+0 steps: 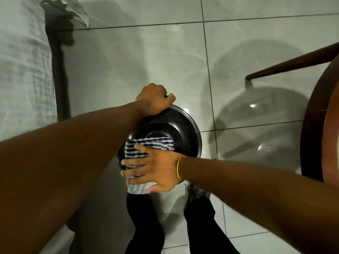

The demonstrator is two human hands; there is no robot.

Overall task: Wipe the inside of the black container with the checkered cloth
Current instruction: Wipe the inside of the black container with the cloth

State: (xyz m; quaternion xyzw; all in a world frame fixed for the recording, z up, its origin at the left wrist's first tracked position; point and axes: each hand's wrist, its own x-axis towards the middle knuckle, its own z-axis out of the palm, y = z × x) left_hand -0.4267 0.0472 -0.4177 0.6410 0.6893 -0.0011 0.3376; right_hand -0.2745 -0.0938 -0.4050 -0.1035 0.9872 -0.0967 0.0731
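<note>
A round black container (176,125) is held up above the tiled floor, its open inside facing me. My left hand (155,99) is clenched on its far rim. The checkered cloth (146,145), black and white, lies against the near inner wall and hangs over the near rim. My right hand (152,171), with a yellow band at the wrist, presses flat on the cloth with fingers spread, covering the near-left part of the container.
A bed with a pale cover (22,61) runs along the left. A dark wooden round table (319,129) with a slanted leg (293,65) stands at the right. My legs in black trousers (146,226) are below on the glossy tiled floor (128,61).
</note>
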